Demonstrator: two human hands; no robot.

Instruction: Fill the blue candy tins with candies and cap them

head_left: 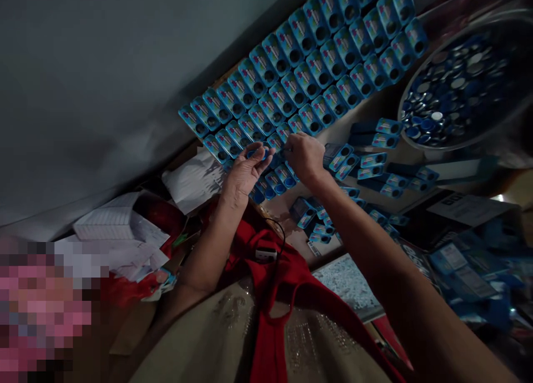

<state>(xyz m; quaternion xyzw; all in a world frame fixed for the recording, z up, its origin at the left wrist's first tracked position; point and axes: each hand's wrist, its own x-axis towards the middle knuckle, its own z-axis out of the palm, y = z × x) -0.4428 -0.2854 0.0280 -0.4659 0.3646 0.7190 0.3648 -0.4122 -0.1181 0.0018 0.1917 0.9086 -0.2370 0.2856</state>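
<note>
Small blue boxes (283,97), each with a dark round hole at one end, stand in tight slanted rows beyond my hands. My left hand (245,175) is turned partly palm up over the near end of the rows, fingers curled around a small blue round piece (265,153). My right hand (306,156) is closed in a pinch just to its right, knuckles up; what its fingertips hold is hidden. Below them, several boxes in the nearest row have blue discs (278,188) in their holes.
A large round tub (402,108) at the right holds many blue and silver discs. Loose blue boxes (375,166) lie in clusters on the table. White papers (112,219) are piled at the left, beside a grey wall (104,66). A dark carton (449,216) sits at the right.
</note>
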